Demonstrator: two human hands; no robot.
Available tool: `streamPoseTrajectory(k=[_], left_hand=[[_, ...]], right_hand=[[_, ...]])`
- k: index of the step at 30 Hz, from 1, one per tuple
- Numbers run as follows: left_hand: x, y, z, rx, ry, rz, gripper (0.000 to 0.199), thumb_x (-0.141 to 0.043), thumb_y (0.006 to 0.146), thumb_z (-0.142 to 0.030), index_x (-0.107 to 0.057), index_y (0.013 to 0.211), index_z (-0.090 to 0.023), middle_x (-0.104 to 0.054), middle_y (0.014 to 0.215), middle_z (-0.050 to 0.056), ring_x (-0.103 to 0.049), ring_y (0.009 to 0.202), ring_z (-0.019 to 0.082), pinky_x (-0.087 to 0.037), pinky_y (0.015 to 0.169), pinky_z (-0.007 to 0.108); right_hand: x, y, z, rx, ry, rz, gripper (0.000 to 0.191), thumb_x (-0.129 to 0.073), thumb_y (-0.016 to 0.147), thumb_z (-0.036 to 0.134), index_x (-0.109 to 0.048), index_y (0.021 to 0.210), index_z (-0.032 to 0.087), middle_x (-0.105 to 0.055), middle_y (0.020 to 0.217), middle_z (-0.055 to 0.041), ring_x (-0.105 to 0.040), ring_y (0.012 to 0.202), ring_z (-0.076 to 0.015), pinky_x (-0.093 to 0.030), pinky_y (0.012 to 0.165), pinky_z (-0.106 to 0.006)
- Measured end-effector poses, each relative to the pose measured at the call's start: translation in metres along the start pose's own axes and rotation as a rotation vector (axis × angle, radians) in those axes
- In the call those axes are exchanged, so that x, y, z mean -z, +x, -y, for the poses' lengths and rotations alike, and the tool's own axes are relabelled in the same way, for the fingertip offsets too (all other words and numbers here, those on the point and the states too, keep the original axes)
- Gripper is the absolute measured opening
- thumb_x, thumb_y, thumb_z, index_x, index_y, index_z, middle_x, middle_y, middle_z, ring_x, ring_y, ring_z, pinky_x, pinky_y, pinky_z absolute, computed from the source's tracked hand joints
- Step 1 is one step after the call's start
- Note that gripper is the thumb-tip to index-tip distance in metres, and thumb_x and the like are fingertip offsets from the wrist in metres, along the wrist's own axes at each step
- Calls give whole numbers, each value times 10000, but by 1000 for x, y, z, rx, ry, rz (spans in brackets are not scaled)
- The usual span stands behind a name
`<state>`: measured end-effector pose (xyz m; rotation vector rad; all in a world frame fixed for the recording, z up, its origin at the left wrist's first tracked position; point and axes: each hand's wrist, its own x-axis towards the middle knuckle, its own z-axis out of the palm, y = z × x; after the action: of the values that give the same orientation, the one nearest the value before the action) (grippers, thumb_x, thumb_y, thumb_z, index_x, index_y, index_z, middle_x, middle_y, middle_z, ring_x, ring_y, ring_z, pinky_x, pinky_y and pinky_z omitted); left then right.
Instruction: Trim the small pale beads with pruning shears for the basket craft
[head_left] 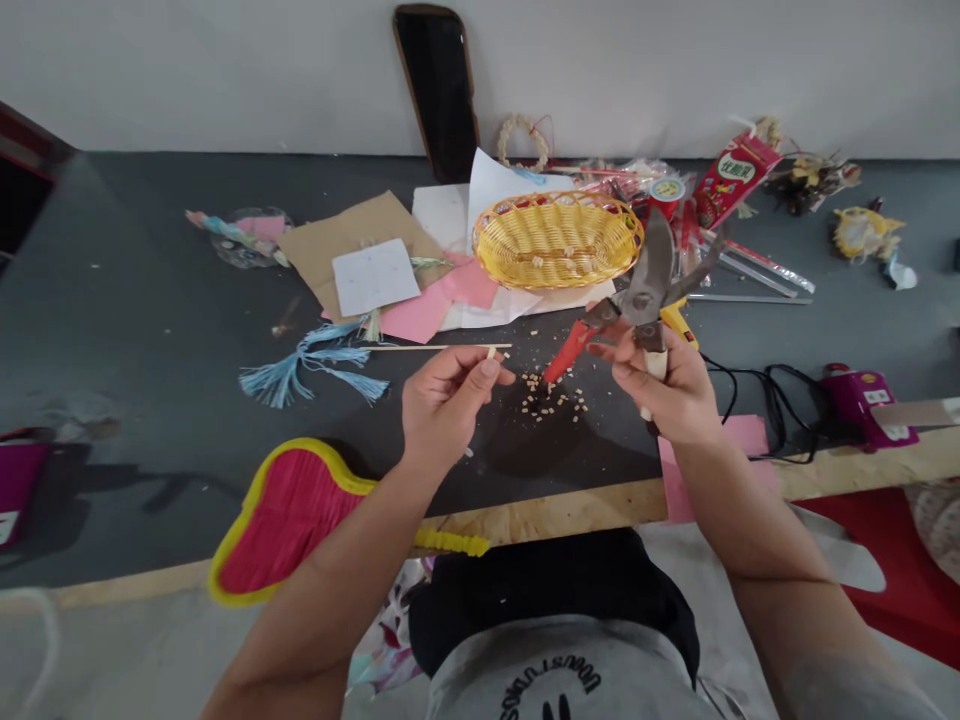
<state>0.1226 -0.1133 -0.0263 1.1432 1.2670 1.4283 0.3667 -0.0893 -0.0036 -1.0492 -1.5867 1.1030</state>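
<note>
My left hand (450, 405) is closed in a pinch, with a small pale stick piece (491, 352) between thumb and forefinger. A thin pale stick (397, 347) runs just behind its fingers; I cannot tell whether they touch it. In my right hand (667, 385) are pruning shears (646, 290), blades apart and pointing away from me. The palm wraps the white handle, while the red handle (566, 352) spreads out to the left. Many tiny cut pieces (551, 400) lie scattered on the dark table between my hands.
Behind the shears stands a yellow woven basket (559, 240). Papers (375, 280) and a blue tassel (300, 365) lie left of it. A red-and-yellow fan-like piece (292, 520) overhangs the table's front edge. A phone (437, 90) leans on the wall; black cable (780, 400) lies at right.
</note>
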Motion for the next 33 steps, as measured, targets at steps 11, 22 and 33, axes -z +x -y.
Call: streamPoseTrajectory(k=[11, 22, 33], left_hand=[[1, 12, -22, -129, 272, 87, 229, -706, 890, -410, -755, 899, -186, -787, 989, 95, -666, 762, 155, -498, 653, 246], [-1, 130, -2, -37, 287, -49, 158, -802, 724, -328, -764, 796, -193, -689, 1124, 99, -659, 967, 197, -567, 740, 272], [-17, 167, 13, 337, 111, -31, 449, -934, 499, -442, -722, 750, -135, -677, 665, 22, -614, 584, 132, -517, 518, 232]], right_hand=[[-7, 13, -11, -171, 429, -24, 290, -748, 808, 458, -533, 877, 277, -669, 1158, -42, -676, 1090, -233, -591, 904, -465], [-10, 13, -10, -325, 421, 2, 339, -786, 780, 518, -598, 846, 244, -670, 937, -33, -692, 873, -197, -566, 785, -346], [-12, 14, -11, -366, 478, 41, 331, -782, 803, 509, -600, 877, 242, -648, 845, -5, -679, 836, -160, -512, 756, -294]])
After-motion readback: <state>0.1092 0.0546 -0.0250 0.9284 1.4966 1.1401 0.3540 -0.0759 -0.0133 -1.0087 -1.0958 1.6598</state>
